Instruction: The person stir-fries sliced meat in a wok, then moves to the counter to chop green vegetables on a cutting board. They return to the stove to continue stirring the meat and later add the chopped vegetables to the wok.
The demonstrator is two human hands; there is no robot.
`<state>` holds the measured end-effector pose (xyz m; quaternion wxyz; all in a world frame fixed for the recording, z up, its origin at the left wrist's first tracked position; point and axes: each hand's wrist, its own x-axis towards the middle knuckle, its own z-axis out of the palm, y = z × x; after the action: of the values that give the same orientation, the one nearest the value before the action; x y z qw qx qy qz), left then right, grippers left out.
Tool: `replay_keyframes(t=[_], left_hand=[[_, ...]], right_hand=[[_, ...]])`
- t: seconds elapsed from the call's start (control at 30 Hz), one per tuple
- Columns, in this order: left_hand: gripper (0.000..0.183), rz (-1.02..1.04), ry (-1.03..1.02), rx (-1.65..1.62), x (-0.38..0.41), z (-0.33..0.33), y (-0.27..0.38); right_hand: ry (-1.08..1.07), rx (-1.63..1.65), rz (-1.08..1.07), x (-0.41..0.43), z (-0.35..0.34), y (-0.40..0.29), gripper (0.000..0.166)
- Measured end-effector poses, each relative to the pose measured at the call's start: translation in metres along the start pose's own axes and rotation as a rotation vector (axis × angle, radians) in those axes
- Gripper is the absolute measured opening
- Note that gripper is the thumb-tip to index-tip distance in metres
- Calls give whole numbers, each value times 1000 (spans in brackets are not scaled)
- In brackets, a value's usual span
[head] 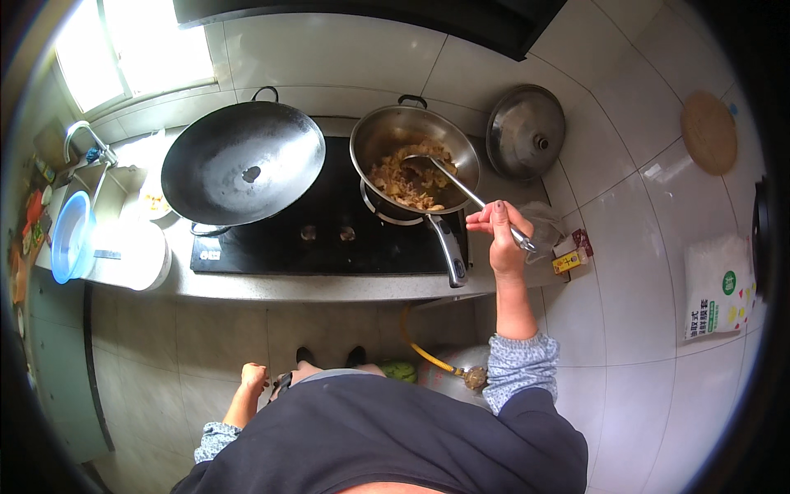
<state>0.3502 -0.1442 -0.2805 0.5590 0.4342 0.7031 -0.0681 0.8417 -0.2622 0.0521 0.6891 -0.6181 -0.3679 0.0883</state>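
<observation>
My right hand (507,238) grips the long steel handle of a cooking spatula (460,183), thumb laid along the shaft. The spatula's head rests among browned chopped food (407,176) in a stainless steel wok (364,133). This wok sits on the right burner, its handle (449,253) pointing towards me over the counter edge. Down by my side hangs my left hand (253,376), fingers curled, with nothing visible in it. To the left, a large black wok (241,163) stands on the cooktop (333,185), a dark spot near its middle.
A domed metal lid (524,133) leans against the tiled wall at right. Beside the sink (117,188) are a blue basin (74,238) and a white container (154,259). A yellow hose (426,352) runs to a gas cylinder (447,370) below the counter. A range hood (370,9) hangs above.
</observation>
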Motion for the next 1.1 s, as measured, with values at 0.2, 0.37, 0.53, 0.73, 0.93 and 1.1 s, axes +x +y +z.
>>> replay_keyframes(t=[0.2, 0.37, 0.53, 0.73, 0.93, 1.1], left_hand=[[19, -42, 8, 43, 21, -8, -20], [17, -65, -27, 13, 41, -14, -25], [11, -102, -35, -92, 43, -12, -24], [7, -76, -39, -32, 38, -3, -14], [16, -75, -17, 1, 42, 1, -23], [16, -127, -6, -57, 29, -1, -14]], right_hand=[[222, 146, 4, 10, 16, 17, 35], [173, 208, 17, -9, 43, 44, 30], [27, 173, 71, -14, 21, -12, 34], [300, 154, 17, 19, 18, 7, 34], [203, 278, 131, -11, 31, 10, 30], [27, 73, 98, -9, -2, -83, 35]])
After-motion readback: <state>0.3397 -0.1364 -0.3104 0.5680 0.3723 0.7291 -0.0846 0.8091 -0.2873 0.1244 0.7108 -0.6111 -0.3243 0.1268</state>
